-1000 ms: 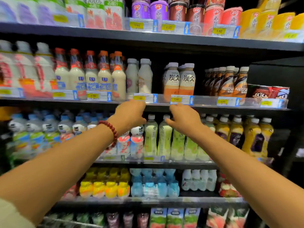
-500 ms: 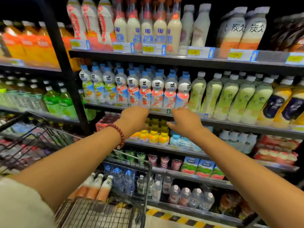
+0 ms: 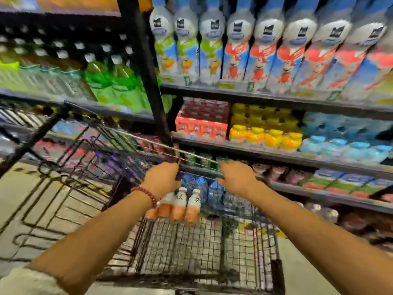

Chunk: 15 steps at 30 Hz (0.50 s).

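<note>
Most fingers hidden: left grip (image 3: 162, 180), right grip (image 3: 237, 177) over blurred cart (image 3: 191, 248).

Just beyond the left hand (image 3: 162, 180), a black upright post (image 3: 146, 67) rising out of view, splitting the dark metal shelving (image 3: 276, 96) into two bays. High above the right hand (image 3: 236, 177), a packed row of tall blue-labelled bottles (image 3: 261, 50). Up and to the left of the left hand, green bottles (image 3: 119, 86), blurred. Above the gap between the two hands, one shelf lower, red cartons (image 3: 202, 124); further right, small yellow bottles (image 3: 265, 138), then pale blue bottles (image 3: 344, 147). Level with the right hand and well off to its right, green-and-blue cartons (image 3: 340, 180). Left of the left hand and below it, pale tiled floor (image 3: 25, 199), streaked by motion. Dim overall, brightest along the shelf fronts.
</note>
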{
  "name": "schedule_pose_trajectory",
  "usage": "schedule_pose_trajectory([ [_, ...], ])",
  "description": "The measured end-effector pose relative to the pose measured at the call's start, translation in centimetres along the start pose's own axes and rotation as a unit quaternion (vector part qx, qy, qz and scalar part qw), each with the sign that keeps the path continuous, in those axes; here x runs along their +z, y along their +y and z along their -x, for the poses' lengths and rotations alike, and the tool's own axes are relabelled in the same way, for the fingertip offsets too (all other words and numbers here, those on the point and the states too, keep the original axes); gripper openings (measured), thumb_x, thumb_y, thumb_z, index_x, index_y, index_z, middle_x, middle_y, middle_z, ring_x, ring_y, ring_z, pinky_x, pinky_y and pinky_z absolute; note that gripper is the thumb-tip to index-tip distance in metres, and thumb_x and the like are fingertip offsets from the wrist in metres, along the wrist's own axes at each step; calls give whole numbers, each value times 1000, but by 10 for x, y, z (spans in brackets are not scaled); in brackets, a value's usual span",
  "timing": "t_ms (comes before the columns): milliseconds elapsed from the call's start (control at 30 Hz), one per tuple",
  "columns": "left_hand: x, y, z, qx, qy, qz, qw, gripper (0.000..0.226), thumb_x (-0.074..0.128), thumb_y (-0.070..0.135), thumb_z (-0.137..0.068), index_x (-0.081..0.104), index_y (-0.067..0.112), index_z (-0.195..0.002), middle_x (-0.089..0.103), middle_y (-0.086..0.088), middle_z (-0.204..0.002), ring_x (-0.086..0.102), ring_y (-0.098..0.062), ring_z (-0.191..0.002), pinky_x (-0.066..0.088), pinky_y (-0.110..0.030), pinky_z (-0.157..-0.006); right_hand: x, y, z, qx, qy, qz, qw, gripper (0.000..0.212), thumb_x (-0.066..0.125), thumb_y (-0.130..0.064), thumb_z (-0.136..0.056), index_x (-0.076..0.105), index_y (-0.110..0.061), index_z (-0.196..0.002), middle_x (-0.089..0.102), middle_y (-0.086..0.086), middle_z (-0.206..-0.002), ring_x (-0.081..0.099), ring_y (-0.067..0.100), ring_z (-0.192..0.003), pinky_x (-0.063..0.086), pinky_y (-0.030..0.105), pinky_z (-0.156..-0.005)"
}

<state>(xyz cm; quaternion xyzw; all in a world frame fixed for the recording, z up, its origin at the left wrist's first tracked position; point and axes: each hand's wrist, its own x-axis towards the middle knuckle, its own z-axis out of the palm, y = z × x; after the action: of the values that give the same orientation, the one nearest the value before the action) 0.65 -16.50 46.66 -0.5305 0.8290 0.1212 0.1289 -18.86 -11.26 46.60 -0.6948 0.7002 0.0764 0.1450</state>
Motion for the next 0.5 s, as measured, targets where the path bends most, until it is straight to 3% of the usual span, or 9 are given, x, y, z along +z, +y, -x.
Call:
schedule_pose_trajectory([
  [200, 91, -61, -34, -17, -125, 61, 990, 44, 55, 32, -88, 46, 13, -126, 60, -13, -123, 56, -32, -115, 47, -38, -90, 85, -38, -57, 48, -126, -43, 990, 32, 47, -23, -93, 54, -3, -117, 62, 17, -114, 61, 36, -104, 53, 44, -84],
  [300, 132, -73, -56, -32, -185, 87, 978, 32, 47, 29, -91, 55, 12, -117, 65, -10, -114, 60, -28, -110, 49, -32, -90, 128, -41, -77, 71, -189, -69, 977, 35, 44, -29, -93, 54, -7, -118, 61, 16, -118, 60, 33, -108, 50, 39, -87],
  [400, 170, -79, -82, -45, -194, 132, 971, 25, 45, 23, -92, 60, 13, -109, 67, -8, -110, 63, -25, -104, 48, -32, -90, 169, -40, -100, 97, -226, -93, 965, 39, 42, -36, -94, 51, -10, -122, 64, 14, -116, 60, 31, -109, 46, 40, -92],
  [500, 219, -88, -112, -62, -184, 173, 966, 29, 51, 36, -89, 60, 16, -108, 68, -6, -105, 64, -24, -100, 51, -35, -89, 213, -37, -127, 108, -245, -97, 959, 37, 45, -35, -94, 54, -11, -120, 62, 13, -120, 59, 30, -112, 48, 34, -86],
])
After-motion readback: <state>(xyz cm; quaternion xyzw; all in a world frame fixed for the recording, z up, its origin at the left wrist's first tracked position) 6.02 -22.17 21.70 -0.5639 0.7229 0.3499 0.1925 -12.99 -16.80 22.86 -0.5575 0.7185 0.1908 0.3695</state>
